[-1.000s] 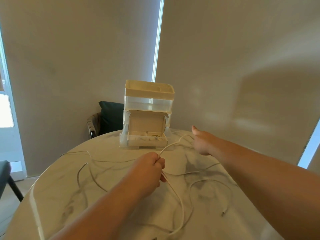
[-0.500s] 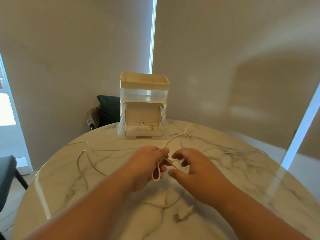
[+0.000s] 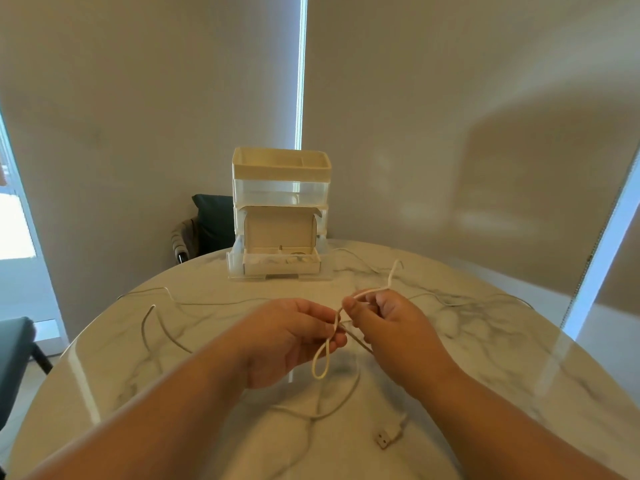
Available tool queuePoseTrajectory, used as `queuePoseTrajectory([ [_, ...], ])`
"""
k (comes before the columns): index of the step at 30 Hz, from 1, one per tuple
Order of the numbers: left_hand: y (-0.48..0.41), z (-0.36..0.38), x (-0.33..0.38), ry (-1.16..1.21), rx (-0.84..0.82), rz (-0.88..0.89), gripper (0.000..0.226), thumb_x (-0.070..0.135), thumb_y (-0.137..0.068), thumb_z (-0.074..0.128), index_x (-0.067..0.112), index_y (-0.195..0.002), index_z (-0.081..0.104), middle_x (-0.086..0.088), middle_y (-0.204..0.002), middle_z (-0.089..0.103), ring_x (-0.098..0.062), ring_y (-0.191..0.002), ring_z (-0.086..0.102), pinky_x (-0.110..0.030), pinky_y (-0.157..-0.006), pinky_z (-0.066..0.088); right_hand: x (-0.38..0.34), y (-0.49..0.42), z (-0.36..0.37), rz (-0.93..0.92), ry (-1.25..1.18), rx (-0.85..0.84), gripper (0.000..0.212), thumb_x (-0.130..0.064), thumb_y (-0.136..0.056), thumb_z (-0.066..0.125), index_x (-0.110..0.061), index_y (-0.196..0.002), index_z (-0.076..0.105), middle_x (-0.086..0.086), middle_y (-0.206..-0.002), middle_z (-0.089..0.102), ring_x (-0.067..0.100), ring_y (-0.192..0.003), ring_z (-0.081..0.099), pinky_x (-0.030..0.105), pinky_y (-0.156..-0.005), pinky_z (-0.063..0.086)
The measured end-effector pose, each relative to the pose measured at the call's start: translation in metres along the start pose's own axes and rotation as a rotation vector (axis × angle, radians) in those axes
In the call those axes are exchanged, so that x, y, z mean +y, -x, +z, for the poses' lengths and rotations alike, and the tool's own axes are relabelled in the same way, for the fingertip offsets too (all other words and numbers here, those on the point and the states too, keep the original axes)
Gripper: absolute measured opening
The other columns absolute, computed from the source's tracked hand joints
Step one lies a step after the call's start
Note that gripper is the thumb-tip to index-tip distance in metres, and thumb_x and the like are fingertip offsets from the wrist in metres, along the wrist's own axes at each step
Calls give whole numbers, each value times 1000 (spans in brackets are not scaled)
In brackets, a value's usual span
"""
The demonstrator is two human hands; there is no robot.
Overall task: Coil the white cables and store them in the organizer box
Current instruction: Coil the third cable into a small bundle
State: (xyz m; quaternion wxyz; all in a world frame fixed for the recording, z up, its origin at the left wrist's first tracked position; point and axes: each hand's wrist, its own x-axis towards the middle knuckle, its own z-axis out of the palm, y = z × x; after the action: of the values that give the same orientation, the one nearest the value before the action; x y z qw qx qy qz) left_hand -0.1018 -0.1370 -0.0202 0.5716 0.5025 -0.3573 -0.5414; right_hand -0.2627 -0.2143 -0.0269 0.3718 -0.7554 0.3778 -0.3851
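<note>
In front of the organizer box point(image 3: 280, 188), above the marble counter point(image 3: 485, 358), both hands meet on one white cable point(image 3: 319, 376). The left hand point(image 3: 291, 337) pinches the strand, its grip closed where a small loop hangs below the fingers. The right hand point(image 3: 388, 317), just beside it, curls its grip round the same cable, which rises from it toward the box. A USB plug point(image 3: 384, 439) lies farther from the box than the hands. Thin cables point(image 3: 214, 303) trail across the counter.

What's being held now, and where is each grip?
One white cable: left hand pinches the neck of a small hanging loop; right hand pinches the strand just above.
</note>
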Motion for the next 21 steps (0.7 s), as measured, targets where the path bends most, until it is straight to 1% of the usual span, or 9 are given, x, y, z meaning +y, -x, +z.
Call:
queuePoseTrajectory([
  [2, -1, 1, -1, -3, 4, -15, 25, -16, -88, 55, -11, -112, 60, -26, -93, 70, -28, -80, 71, -30, -68, 58, 1, -1, 2, 16, -106, -2, 17, -42, -91, 65, -28, -87, 73, -4, -80, 72, 10, -70, 62, 32, -66, 50],
  [5, -3, 2, -3, -73, 103, -54, 19, -11, -91, 52, -7, -107, 63, -26, -90, 69, -29, -76, 72, -32, -66, 59, 1, 0, 3, 17, -286, -16, 15, -27, -91, 67, -22, -80, 75, 3, -78, 72, 13, -67, 61, 33, -65, 47],
  [7, -6, 3, -4, -119, 200, -45, 19, -10, -93, 50, -6, -105, 64, -24, -85, 69, -26, -69, 71, -32, -63, 58, 0, 1, 5, 25, -259, -14, 20, -28, -90, 67, -18, -75, 73, 7, -71, 70, 13, -62, 59, 35, -64, 47],
  [9, -8, 4, -5, -120, 316, 31, 20, -10, -93, 49, -1, -106, 62, -21, -84, 69, -23, -68, 70, -35, -64, 59, 1, 0, 5, 32, -158, -2, 28, -32, -89, 67, -11, -71, 70, 11, -65, 67, 12, -57, 55, 35, -62, 45],
  [12, -10, 1, -2, -132, 465, 177, 22, -6, -93, 50, 9, -106, 60, -14, -95, 67, -23, -82, 66, -42, -81, 58, 3, -2, 2, 21, -8, 16, 39, -34, -89, 66, 3, -76, 65, 19, -67, 62, 13, -56, 49, 22, -55, 41],
  [14, -9, 0, 2, 3, 460, 250, 26, -10, -93, 44, 8, -103, 60, -14, -94, 62, -24, -82, 60, -43, -86, 55, 6, -4, -1, 61, -21, 54, 40, -34, -89, 67, 4, -78, 63, 8, -61, 56, 9, -52, 46, 15, -47, 36],
  [16, -6, 3, 6, 174, 393, 293, 30, -15, -90, 38, 7, -96, 58, -15, -86, 57, -27, -78, 57, -44, -85, 55, 8, -6, -5, 110, -69, 85, 38, -33, -88, 69, 2, -76, 61, -2, -55, 50, 6, -46, 40, 13, -42, 33],
  [19, -6, 2, 10, 205, 413, 323, 31, -16, -89, 36, 8, -90, 56, -10, -74, 52, -21, -66, 52, -41, -74, 54, 9, -6, -6, 89, -95, 66, 43, -32, -89, 70, 2, -66, 55, -1, -54, 44, 10, -46, 36, 15, -44, 33],
  [21, -3, -1, 12, 230, 362, 312, 33, -17, -86, 32, 7, -90, 54, -8, -69, 48, -19, -61, 47, -40, -70, 50, 7, -5, -6, 43, -62, 87, 45, -31, -90, 69, -7, -58, 49, -4, -49, 39, 10, -46, 35, 13, -47, 35],
])
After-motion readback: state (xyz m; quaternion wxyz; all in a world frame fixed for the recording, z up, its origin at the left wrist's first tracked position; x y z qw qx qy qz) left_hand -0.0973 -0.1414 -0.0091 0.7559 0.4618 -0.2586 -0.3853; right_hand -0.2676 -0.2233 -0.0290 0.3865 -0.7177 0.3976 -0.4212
